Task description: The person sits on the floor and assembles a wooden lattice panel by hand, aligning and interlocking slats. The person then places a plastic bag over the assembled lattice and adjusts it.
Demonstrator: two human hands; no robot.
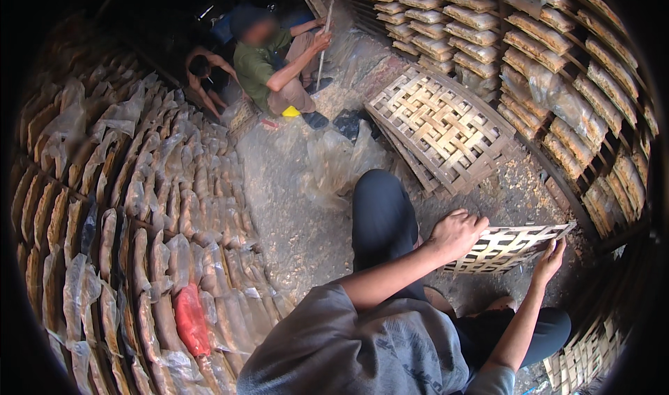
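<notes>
Between my two hands a small woven bamboo tray [509,250] is held tilted above the floor, over my folded legs. My left hand [458,236] is closed over its upper left edge. At the other end, the fingers of my right hand [549,261] are closed on the tray's right edge. Ahead of my knee lies a stack of larger woven bamboo trays [442,127], the top one bare with a wooden frame. Pale crumbs are scattered on the floor beside it.
Racks of plastic-wrapped tan slabs [150,207] fill the left side, with a red bag [191,320] among them. More slabs [481,33] line the right shelves. A co-worker in a green shirt [254,71] holds a stick; another person [205,74] crouches behind. Clear plastic sheeting [331,161] lies on the floor.
</notes>
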